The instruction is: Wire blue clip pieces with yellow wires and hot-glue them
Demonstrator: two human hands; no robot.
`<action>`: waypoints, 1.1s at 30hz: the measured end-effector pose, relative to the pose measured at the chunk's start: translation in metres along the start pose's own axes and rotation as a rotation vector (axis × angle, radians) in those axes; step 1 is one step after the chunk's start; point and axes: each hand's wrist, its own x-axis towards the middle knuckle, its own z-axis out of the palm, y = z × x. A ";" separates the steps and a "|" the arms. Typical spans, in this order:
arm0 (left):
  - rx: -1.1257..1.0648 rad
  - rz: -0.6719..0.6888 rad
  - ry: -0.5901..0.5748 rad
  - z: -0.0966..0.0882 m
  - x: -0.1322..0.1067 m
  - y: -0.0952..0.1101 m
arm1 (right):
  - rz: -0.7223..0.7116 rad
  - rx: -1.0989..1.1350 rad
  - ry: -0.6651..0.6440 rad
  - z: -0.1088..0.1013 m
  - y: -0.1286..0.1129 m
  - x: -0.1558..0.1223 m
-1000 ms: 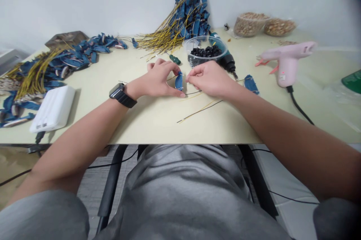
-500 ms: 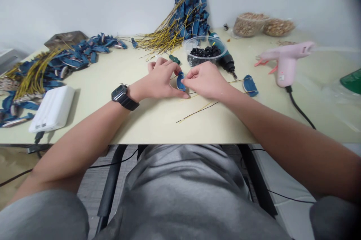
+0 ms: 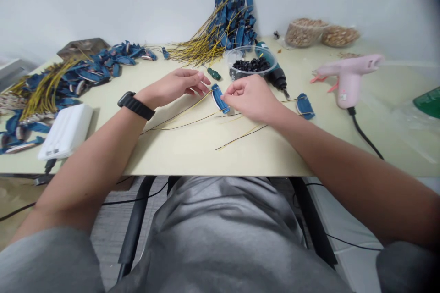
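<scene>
Pinched between the thumb and fingers of my right hand (image 3: pixel 250 96) is the edge of a small curved blue piece (image 3: pixel 220 99) with yellow and black wires trailing to the left. My left hand (image 3: pixel 177 85) hovers just left of that piece with its fingers apart, close to the upper wires. A second wired blue piece (image 3: pixel 305 106) lies on the table to the right, its wires passing under my right wrist. Behind my hands stands a clear round tub (image 3: pixel 271 66) holding small black parts. A small green-handled tool (image 3: pixel 213 74) lies beside it.
A dark green power tool (image 3: pixel 277 77) lies behind the tub. At right is a pink glue gun (image 3: pixel 350 73) with a cord. Bundled wired blue pieces (image 3: pixel 233 18) lean on the wall; more (image 3: pixel 92 70) lie at left near a white power bank (image 3: pixel 65 131). Bags of tan bits (image 3: pixel 304 34) stand behind.
My left hand has let go of the blue piece and drawn back to the left, opening up. The piece has turned slightly, and its wires now show fully. My right hand keeps its pinch.
</scene>
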 end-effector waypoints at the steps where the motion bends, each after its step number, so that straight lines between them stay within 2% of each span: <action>1: -0.073 -0.028 -0.023 0.001 0.000 -0.001 | -0.027 0.018 -0.002 0.000 0.002 0.001; 4: -0.235 -0.101 -0.112 0.008 -0.003 0.004 | -0.072 0.073 -0.006 0.000 0.006 0.001; 9: -0.331 -0.179 -0.244 0.015 -0.005 0.012 | -0.055 0.118 -0.011 -0.002 0.002 -0.002; 17: -0.449 -0.237 -0.429 0.015 -0.003 0.006 | -0.042 0.139 -0.012 -0.005 -0.010 -0.007; 27: -0.517 -0.310 -0.473 0.035 -0.006 0.011 | -0.043 0.155 0.012 -0.006 -0.011 -0.007; 33: -0.563 -0.288 -0.464 0.042 -0.006 0.010 | -0.050 0.152 0.036 -0.006 -0.011 -0.007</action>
